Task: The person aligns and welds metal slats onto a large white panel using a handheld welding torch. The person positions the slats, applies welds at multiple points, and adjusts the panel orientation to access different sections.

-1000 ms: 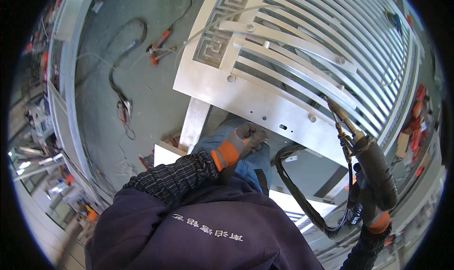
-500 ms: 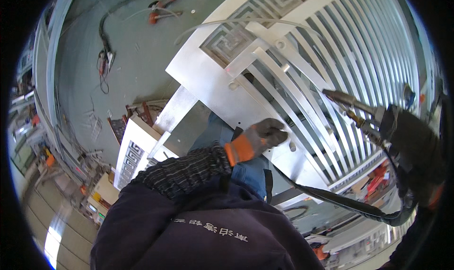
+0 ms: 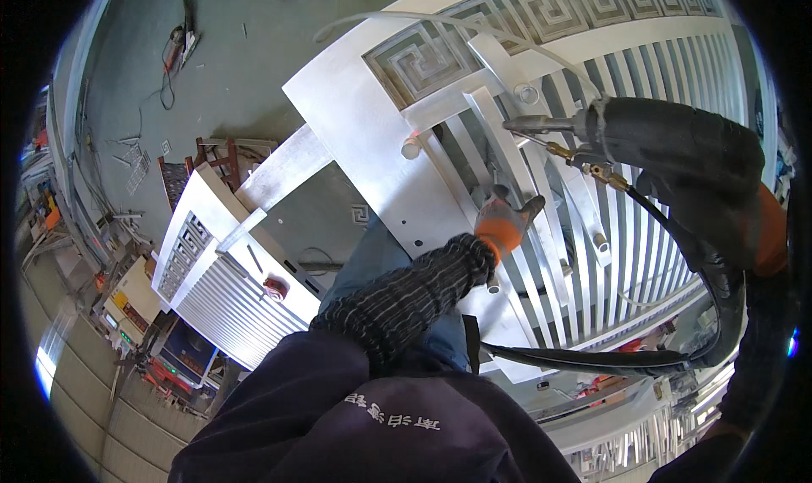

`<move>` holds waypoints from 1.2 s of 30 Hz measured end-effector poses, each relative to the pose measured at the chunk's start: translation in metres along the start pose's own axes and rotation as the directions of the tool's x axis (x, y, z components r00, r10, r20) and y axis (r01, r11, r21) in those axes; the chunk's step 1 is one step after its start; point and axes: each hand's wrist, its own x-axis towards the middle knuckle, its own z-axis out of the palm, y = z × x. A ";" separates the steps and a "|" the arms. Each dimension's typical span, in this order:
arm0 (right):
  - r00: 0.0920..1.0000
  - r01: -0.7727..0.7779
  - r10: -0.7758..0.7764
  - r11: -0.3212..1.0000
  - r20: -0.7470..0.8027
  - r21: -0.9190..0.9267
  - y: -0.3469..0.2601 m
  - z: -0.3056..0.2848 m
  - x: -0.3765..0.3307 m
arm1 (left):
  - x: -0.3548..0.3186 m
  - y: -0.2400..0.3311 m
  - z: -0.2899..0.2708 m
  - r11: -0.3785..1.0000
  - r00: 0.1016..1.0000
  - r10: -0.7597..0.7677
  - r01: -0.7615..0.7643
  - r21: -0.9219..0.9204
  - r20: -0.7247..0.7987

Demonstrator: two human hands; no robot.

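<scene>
My left hand (image 3: 505,222), in an orange and grey glove, reaches over a silvery metal gate panel (image 3: 364,136). Its thumb and fingers sit on either side of a flat metal bar (image 3: 495,132) that lies across the slats; the fingertips are partly hidden. Over the panel's right part, my gloved right hand (image 3: 768,229) is closed round a black handheld welding torch (image 3: 677,136). Above the slats, near the bar, hangs the torch's pointed metal nozzle (image 3: 537,124), with a brass fitting (image 3: 605,174) beneath it. Short round pegs (image 3: 411,148) stand on the panel.
A pale hose (image 3: 406,14) crosses the panel's top, and a black cable (image 3: 584,359) loops from the torch past my waist. A smaller patterned panel (image 3: 182,255) stands at left with a red tape roll (image 3: 275,288). A corded power tool (image 3: 175,52) lies on the green floor.
My left hand has moved right and up from the plain plate onto the bar among the slats. The torch has swung left and up, and the whole view has shifted.
</scene>
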 end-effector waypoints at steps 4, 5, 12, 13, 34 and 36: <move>0.999 0.040 -0.040 0.999 0.013 0.018 0.004 -0.014 -0.041 | 0.003 0.016 0.010 0.963 0.998 0.031 -0.016 0.269 -0.052; 0.999 0.039 -0.039 0.999 -0.008 -0.032 0.004 -0.015 -0.049 | 0.003 0.027 0.009 0.984 0.998 0.037 -0.044 0.171 0.042; 0.995 -0.008 0.007 1.000 -0.095 -0.007 -0.034 -0.017 -0.068 | 0.019 0.056 0.039 0.985 0.989 0.129 -0.136 0.103 0.076; 0.995 -0.004 0.005 1.000 -0.096 0.003 -0.036 -0.015 -0.065 | 0.013 0.070 0.037 0.984 0.991 0.109 -0.119 0.133 0.083; 0.927 0.314 -0.325 0.945 0.186 0.090 -0.071 0.005 0.204 | -0.017 0.054 -0.079 -0.110 0.905 0.404 -0.095 -0.989 -0.132; 0.939 0.290 -0.293 0.956 0.181 0.047 -0.073 0.009 0.219 | -0.014 0.049 -0.083 -0.235 0.909 0.395 -0.036 -0.971 -0.130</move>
